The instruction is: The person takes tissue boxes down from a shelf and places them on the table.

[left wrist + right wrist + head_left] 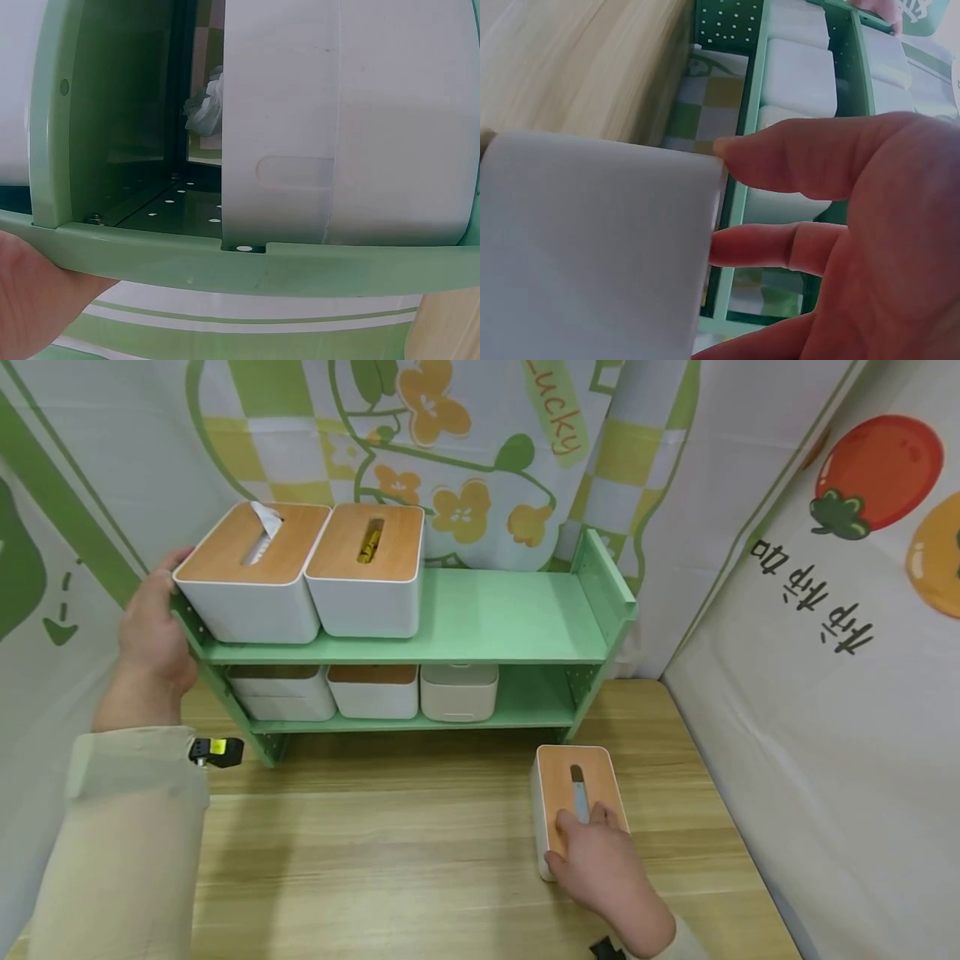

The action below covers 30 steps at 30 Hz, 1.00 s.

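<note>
At the left end of the green shelf (517,610), my left hand (157,635) grips the upright side panel (187,262). Its fingertips are partly hidden behind the panel. My right hand (607,868) lies over the near end of a white tissue box (542,827) with a wooden lid (558,768), in front of the shelf's right end. In the right wrist view the thumb touches the box's top edge, and a fairly straight index finger reaches over the lid. A bluish thing shows through the lid slot. Those fingertips are partly hidden.
Two wooden-lidded boxes stand on the upper tier: one with a tissue (267,518) sticking out, one with something yellow (370,541) in its slot. Below stand two similar boxes (372,697) and a cream box (459,697). A printed curtain (465,460) hangs behind the shelf.
</note>
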Each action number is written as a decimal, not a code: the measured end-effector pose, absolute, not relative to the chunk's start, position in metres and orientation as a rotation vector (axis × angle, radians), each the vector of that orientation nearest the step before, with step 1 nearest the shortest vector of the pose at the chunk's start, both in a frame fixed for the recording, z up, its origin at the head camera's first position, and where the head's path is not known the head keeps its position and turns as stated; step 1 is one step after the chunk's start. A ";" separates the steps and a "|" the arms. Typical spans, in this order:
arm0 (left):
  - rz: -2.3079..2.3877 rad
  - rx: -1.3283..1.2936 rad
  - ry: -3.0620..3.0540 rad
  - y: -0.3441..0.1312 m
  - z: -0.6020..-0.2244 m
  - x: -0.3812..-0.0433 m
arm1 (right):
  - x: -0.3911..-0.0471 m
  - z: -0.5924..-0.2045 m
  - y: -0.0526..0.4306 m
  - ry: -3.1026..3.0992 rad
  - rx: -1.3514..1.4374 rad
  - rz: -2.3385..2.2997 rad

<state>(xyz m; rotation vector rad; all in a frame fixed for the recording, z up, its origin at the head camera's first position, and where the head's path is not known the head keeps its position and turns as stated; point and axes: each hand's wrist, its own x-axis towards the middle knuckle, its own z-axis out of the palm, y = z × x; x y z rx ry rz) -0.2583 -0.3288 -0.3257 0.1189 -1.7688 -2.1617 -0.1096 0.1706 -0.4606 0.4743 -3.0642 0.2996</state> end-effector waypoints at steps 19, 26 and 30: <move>-2.177 0.142 -1.751 -0.329 -0.324 -0.259 | -0.118 -0.448 0.194 -3.308 0.182 0.347; -2.175 0.133 -1.747 -0.328 -0.324 -0.259 | -0.124 -0.451 0.208 -3.314 0.129 0.352; -2.165 0.141 -1.757 -0.328 -0.324 -0.259 | -0.129 -0.452 0.215 -3.319 0.078 0.347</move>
